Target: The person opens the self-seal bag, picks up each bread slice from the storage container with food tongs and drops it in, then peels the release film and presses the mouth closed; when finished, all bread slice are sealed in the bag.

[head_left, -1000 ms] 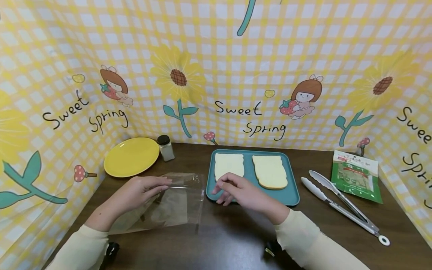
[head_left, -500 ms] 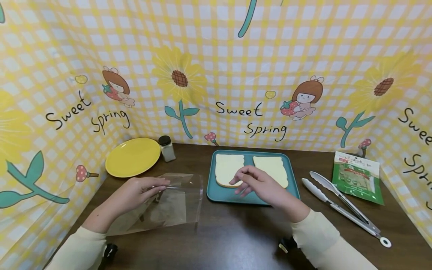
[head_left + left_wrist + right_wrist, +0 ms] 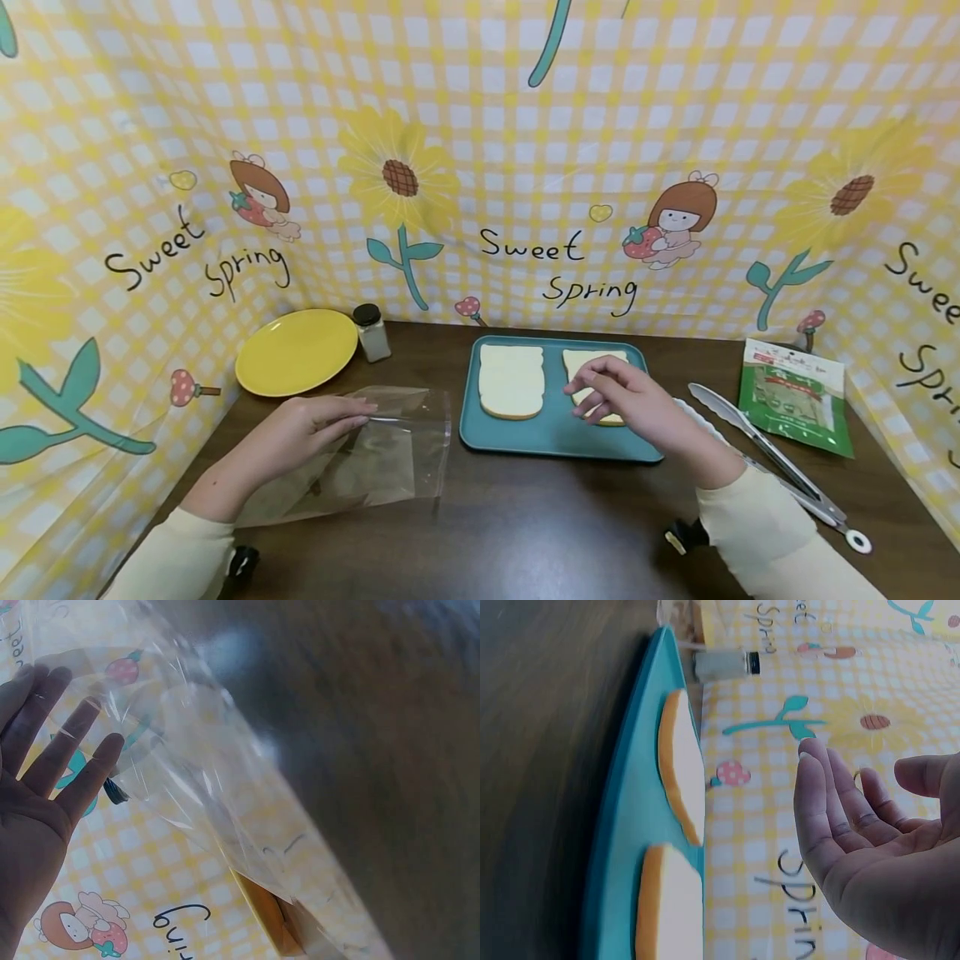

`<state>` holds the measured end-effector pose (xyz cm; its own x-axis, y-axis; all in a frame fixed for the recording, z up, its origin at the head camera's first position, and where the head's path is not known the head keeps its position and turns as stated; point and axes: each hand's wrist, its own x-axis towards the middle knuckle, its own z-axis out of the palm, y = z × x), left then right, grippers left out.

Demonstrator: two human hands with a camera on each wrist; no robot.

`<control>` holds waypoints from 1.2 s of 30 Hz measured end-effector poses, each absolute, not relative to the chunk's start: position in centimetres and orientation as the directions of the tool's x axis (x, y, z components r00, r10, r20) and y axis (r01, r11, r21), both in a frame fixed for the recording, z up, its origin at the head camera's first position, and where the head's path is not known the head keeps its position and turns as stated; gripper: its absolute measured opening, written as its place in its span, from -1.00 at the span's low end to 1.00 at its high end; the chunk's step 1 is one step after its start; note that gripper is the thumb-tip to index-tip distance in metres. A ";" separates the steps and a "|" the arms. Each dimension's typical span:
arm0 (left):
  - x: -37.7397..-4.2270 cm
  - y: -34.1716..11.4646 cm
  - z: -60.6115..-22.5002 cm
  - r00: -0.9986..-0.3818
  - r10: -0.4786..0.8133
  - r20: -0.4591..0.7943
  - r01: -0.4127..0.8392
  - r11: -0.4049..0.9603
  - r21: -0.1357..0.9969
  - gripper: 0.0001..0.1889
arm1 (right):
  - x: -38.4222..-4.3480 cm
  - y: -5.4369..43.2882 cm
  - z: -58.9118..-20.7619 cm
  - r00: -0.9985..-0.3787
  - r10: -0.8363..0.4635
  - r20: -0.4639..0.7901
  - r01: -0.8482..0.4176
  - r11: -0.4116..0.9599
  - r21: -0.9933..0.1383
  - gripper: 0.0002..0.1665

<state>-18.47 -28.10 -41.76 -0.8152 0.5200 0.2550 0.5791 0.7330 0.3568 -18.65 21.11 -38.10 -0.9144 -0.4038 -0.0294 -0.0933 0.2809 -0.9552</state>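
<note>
My left hand (image 3: 303, 429) pinches the edge of a clear plastic bag (image 3: 393, 467) between thumb and fingers, left of the blue tray (image 3: 525, 442). Seen from the left wrist, the bag (image 3: 202, 772) drapes down past the spread fingers. Two slices of white bread lie side by side on the tray: a left slice (image 3: 512, 379) in full sight and a right slice (image 3: 576, 365) partly covered by my right hand (image 3: 630, 400). That hand is raised over the tray's right side with its fingers loosely bent, holding nothing; the right wrist view shows its palm (image 3: 877, 877) bare.
Metal tongs (image 3: 780, 450) with pale tips lie right of the tray, partly behind my right forearm. Beyond them is a green and white food packet (image 3: 795, 400). At the back left stand a yellow plate (image 3: 296, 354) and a black-capped jar (image 3: 373, 337), before a checked cloth (image 3: 525, 167).
My right hand has moved rightward, from the left slice across the tray to over the right slice. The left hand keeps its hold on the bag in nearly the same spot.
</note>
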 end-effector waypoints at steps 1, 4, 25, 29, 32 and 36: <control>-18.5 -28.1 -41.7 -0.815 0.520 0.256 0.580 0.733 0.356 -0.71 | -18.7 21.5 -38.1 -0.917 -0.399 -0.025 -0.099 0.288 -0.953 -0.57; -18.5 -28.1 -41.7 -0.813 0.520 0.260 0.582 0.734 0.351 -0.70 | -18.8 22.7 -37.9 -0.924 -0.383 -0.005 -0.120 0.300 -0.946 -0.58; -18.4 -28.3 -41.6 -0.807 0.523 0.274 0.590 0.732 0.339 -0.71 | -17.6 30.8 -36.8 -0.968 -0.237 0.085 -0.169 0.359 -0.918 -0.58; -18.2 -28.4 -41.6 -0.815 0.517 0.261 0.579 0.741 0.340 -0.71 | -17.4 32.3 -37.0 -0.969 -0.208 0.133 -0.213 0.434 -0.875 -0.61; -18.0 -28.5 -41.6 -0.818 0.514 0.256 0.574 0.746 0.337 -0.72 | -17.2 33.3 -37.3 -0.975 -0.175 0.139 -0.206 0.463 -0.862 -0.63; -18.0 -28.7 -41.5 -0.810 0.518 0.274 0.585 0.741 0.329 -0.72 | -16.8 34.5 -37.8 -0.983 -0.123 0.138 -0.181 0.499 -0.848 -0.67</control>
<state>-18.02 -28.66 -41.52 -0.8102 0.5182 0.2739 0.5852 0.7411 0.3291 -16.80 34.52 -37.77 -0.9827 -0.1233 0.1379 -0.1815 0.4987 -0.8475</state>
